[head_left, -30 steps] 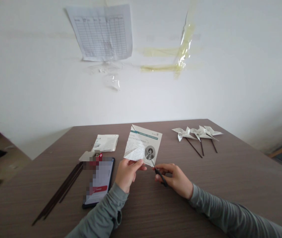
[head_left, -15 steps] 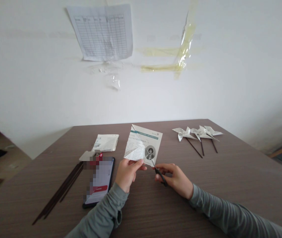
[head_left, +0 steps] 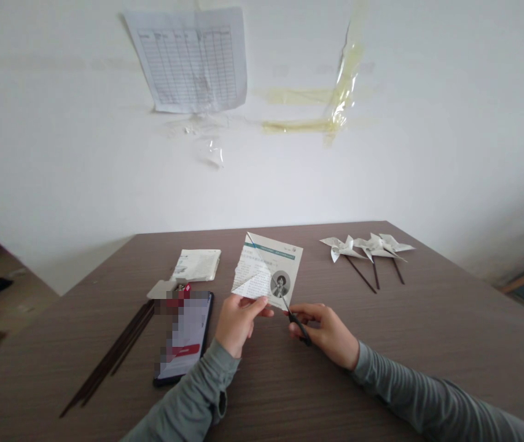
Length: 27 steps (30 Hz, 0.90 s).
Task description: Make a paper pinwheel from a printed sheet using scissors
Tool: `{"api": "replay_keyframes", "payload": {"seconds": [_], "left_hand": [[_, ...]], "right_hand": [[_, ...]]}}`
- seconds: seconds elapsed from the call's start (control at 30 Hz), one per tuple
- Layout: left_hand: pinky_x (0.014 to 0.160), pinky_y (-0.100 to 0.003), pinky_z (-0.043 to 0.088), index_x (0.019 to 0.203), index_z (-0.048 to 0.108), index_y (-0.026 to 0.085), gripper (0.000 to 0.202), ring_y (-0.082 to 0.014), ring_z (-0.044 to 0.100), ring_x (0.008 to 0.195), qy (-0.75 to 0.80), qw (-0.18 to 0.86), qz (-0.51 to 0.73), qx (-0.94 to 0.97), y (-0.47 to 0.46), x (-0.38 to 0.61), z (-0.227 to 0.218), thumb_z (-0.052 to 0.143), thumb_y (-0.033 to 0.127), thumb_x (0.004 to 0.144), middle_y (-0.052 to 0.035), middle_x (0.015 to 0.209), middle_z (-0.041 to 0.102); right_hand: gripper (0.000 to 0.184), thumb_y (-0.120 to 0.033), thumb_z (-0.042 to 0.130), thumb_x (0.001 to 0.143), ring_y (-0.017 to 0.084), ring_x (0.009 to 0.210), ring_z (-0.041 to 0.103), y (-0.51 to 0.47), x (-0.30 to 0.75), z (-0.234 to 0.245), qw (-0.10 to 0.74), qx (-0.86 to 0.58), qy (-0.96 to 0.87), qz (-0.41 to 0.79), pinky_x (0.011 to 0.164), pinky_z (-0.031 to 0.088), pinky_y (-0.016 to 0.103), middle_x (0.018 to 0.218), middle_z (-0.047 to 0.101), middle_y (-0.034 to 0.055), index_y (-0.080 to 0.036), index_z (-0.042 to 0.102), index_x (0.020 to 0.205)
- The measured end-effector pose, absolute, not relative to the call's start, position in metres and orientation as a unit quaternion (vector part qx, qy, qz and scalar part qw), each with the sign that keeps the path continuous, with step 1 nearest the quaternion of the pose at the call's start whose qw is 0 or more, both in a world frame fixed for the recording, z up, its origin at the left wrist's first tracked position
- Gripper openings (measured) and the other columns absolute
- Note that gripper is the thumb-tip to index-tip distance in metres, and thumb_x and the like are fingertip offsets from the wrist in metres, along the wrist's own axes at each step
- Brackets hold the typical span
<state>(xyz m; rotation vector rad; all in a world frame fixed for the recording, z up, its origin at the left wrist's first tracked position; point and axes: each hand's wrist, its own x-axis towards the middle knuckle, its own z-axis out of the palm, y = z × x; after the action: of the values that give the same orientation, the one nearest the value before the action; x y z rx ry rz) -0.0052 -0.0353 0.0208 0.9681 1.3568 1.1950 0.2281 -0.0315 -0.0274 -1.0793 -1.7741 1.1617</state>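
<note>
My left hand pinches the near edge of the printed paper square above the counter. My right hand holds scissors, blades in the paper.

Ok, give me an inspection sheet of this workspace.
Surface: brown wood-grain table.
Job's things: printed paper, held up off the table; scissors, blades in its lower edge.
Clutter: phone, dark sticks, paper stack, three pinwheels.
Hands: left hand pinches the paper; right hand grips the scissors.
Cables: nothing seen.
Surroundings: white wall, taped chart, tape strips.
</note>
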Motion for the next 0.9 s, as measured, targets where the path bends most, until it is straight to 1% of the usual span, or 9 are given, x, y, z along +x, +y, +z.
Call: {"api": "replay_keyframes", "payload": {"seconds": [0.27, 0.33, 0.43, 0.5, 0.57, 0.67, 0.73, 0.83, 0.9], "left_hand": [[0.038, -0.016, 0.036, 0.103, 0.081, 0.019, 0.014, -0.0256, 0.097, 0.079, 0.559, 0.520, 0.505, 0.404, -0.034, -0.008, 0.014, 0.093, 0.012, 0.098, -0.0096, 0.098, 0.095], [0.039, -0.016, 0.038, 0.104, 0.081, 0.019, 0.014, -0.0270, 0.098, 0.082, 0.563, 0.516, 0.500, 0.407, -0.033, -0.009, 0.012, 0.093, 0.013, 0.099, -0.0106, 0.101, 0.095], [0.040, -0.018, 0.040, 0.105, 0.082, 0.019, 0.012, -0.0288, 0.099, 0.085, 0.576, 0.505, 0.493, 0.413, -0.031, -0.013, 0.010, 0.092, 0.012, 0.102, -0.0126, 0.105, 0.096], [0.040, -0.018, 0.041, 0.109, 0.083, 0.019, 0.011, -0.0297, 0.100, 0.087, 0.584, 0.497, 0.489, 0.416, -0.029, -0.015, 0.008, 0.092, 0.013, 0.104, -0.0136, 0.107, 0.097], [0.040, -0.019, 0.040, 0.112, 0.085, 0.019, 0.010, -0.0301, 0.100, 0.089, 0.595, 0.486, 0.483, 0.421, -0.027, -0.017, 0.007, 0.091, 0.014, 0.105, -0.0142, 0.109, 0.098], [0.039, -0.021, 0.042, 0.113, 0.088, 0.020, 0.009, -0.0310, 0.100, 0.090, 0.611, 0.460, 0.465, 0.445, -0.024, -0.020, 0.002, 0.093, 0.019, 0.105, -0.0137, 0.112, 0.101], [0.042, -0.022, 0.049, 0.111, 0.089, 0.022, 0.008, -0.0317, 0.101, 0.093, 0.613, 0.443, 0.460, 0.465, -0.022, -0.022, -0.002, 0.094, 0.023, 0.105, -0.0130, 0.113, 0.102], [0.053, -0.026, 0.065, 0.112, 0.091, 0.022, 0.006, -0.0313, 0.101, 0.096, 0.609, 0.424, 0.469, 0.479, -0.021, -0.026, -0.006, 0.089, 0.022, 0.107, -0.0130, 0.117, 0.103], [0.064, -0.031, 0.074, 0.114, 0.093, 0.022, 0.009, -0.0325, 0.102, 0.097, 0.611, 0.410, 0.466, 0.492, -0.021, -0.029, -0.007, 0.086, 0.023, 0.107, -0.0129, 0.117, 0.104]], "right_hand": [[0.060, -0.075, 0.108, 0.085, 0.035, 0.080, 0.084, -0.029, 0.232, -0.028, 0.353, -0.433, -0.658, 0.505, 0.083, 0.073, 0.045, 0.084, 0.092, 0.0112, -0.022, 0.100, 0.111], [0.063, -0.071, 0.109, 0.085, 0.035, 0.081, 0.085, -0.027, 0.234, -0.029, 0.348, -0.430, -0.658, 0.511, 0.086, 0.074, 0.045, 0.084, 0.092, 0.0101, -0.021, 0.100, 0.121], [0.081, -0.068, 0.107, 0.087, 0.032, 0.079, 0.085, -0.022, 0.239, -0.034, 0.338, -0.424, -0.664, 0.516, 0.091, 0.075, 0.048, 0.081, 0.090, 0.0062, -0.017, 0.093, 0.148], [0.094, -0.067, 0.108, 0.086, 0.030, 0.077, 0.084, -0.019, 0.243, -0.036, 0.322, -0.426, -0.666, 0.521, 0.088, 0.075, 0.048, 0.080, 0.089, 0.0027, -0.017, 0.086, 0.162], [0.099, -0.066, 0.109, 0.085, 0.029, 0.077, 0.085, -0.017, 0.247, -0.037, 0.303, -0.429, -0.667, 0.528, 0.085, 0.073, 0.046, 0.080, 0.090, 0.0005, -0.019, 0.082, 0.167], [0.092, -0.065, 0.112, 0.084, 0.029, 0.076, 0.087, -0.012, 0.255, -0.033, 0.286, -0.425, -0.672, 0.535, 0.079, 0.071, 0.042, 0.079, 0.090, -0.0009, -0.022, 0.083, 0.159], [0.079, -0.068, 0.113, 0.083, 0.029, 0.075, 0.086, -0.007, 0.262, -0.027, 0.278, -0.420, -0.679, 0.534, 0.075, 0.069, 0.040, 0.077, 0.089, -0.0007, -0.023, 0.088, 0.143], [0.062, -0.073, 0.113, 0.081, 0.027, 0.072, 0.084, 0.002, 0.276, -0.016, 0.247, -0.408, -0.698, 0.534, 0.075, 0.069, 0.040, 0.076, 0.089, 0.0010, -0.023, 0.090, 0.109], [0.057, -0.069, 0.114, 0.078, 0.026, 0.071, 0.082, 0.010, 0.286, -0.010, 0.230, -0.400, -0.712, 0.529, 0.078, 0.070, 0.041, 0.075, 0.088, 0.0006, -0.023, 0.091, 0.102]]}}
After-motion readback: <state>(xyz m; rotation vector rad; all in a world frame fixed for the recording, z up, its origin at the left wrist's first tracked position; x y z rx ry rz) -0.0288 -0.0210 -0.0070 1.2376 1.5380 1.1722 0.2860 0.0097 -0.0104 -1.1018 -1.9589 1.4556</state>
